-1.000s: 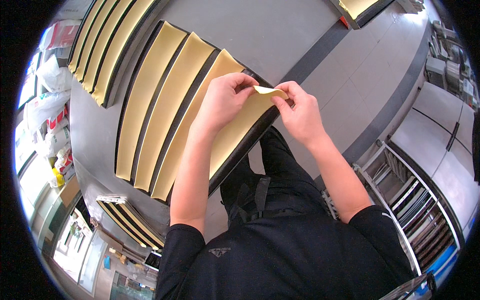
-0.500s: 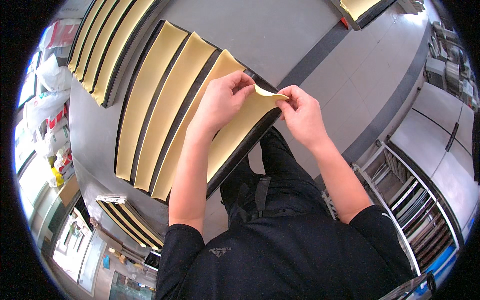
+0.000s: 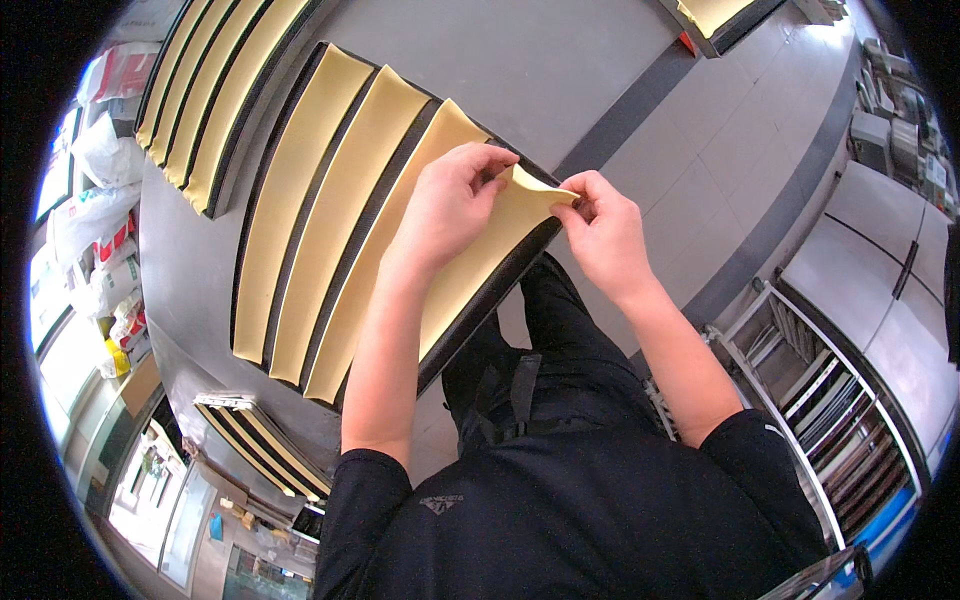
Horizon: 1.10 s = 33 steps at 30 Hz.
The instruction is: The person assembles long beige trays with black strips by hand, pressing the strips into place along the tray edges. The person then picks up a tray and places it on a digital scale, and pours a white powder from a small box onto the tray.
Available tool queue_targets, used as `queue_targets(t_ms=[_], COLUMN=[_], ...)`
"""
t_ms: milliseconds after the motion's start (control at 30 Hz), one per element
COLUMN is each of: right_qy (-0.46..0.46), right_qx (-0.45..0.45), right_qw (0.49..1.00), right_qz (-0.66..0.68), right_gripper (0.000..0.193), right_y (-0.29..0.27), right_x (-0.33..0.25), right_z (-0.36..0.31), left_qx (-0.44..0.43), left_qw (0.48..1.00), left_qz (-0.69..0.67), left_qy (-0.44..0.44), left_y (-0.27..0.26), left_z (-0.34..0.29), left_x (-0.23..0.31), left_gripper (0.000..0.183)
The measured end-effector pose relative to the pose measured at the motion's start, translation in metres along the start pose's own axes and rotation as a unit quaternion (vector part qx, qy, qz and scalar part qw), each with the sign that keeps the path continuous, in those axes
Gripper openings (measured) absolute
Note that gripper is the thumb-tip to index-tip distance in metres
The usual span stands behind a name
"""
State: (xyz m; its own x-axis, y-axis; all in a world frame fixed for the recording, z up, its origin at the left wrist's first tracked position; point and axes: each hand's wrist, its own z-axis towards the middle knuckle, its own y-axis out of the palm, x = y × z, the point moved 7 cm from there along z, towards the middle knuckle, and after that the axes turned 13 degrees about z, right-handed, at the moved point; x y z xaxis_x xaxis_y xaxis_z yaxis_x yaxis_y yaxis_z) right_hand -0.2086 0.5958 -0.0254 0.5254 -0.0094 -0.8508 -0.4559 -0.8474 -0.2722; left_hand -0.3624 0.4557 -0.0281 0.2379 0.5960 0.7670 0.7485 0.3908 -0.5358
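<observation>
A pale yellow dough strip [image 3: 490, 262] lies along the near right side of a black tray [image 3: 462, 343], its far end lifted. My right hand [image 3: 606, 238] pinches the right corner of that end between thumb and fingers. At the other corner, my left hand [image 3: 452, 205] has thumb and forefinger closed on the raised edge. Between the two hands the edge sags slightly. To the left, three more strips run side by side: a near one [image 3: 400, 215], a middle one [image 3: 345, 205] and an outer one [image 3: 290, 205], with dark tray showing between them. My left forearm covers part of the held strip.
The tray rests on a grey metal table [image 3: 480, 60]. Another loaded tray [image 3: 225, 90] stands at the far left, and a smaller-looking one [image 3: 262, 445] at the lower left. A tray corner [image 3: 728, 22] shows at the top right. A wheeled rack [image 3: 815, 390] stands at the right.
My left hand has shifted slightly right along the strip's end, and the corner at its fingers stands up more. My right hand stays nearly in place, still pinching.
</observation>
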Motion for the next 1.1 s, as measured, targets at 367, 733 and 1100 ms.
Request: queue_targets(t_ms=[367,733,1100], right_qy=[-0.197,-0.157,-0.217], right_qx=[0.046,0.047,0.062], right_qw=[0.968,0.985,0.97], right_qz=[-0.148,-0.05,-0.092], right_gripper=[0.014,0.011,0.01], right_y=[0.002,-0.002,0.0], right_x=[-0.024,-0.01,-0.016], right_z=[0.0,0.012,0.013], left_qx=[0.027,0.084,0.071], left_qw=[0.993,0.956,0.968], left_qz=[0.087,0.223,0.197], left_qy=[0.069,0.171,0.141], left_y=[0.006,0.007,0.008], left_z=[0.009,0.003,0.01], left_x=[0.012,0.029,0.026], left_gripper=[0.019,0.009,0.008])
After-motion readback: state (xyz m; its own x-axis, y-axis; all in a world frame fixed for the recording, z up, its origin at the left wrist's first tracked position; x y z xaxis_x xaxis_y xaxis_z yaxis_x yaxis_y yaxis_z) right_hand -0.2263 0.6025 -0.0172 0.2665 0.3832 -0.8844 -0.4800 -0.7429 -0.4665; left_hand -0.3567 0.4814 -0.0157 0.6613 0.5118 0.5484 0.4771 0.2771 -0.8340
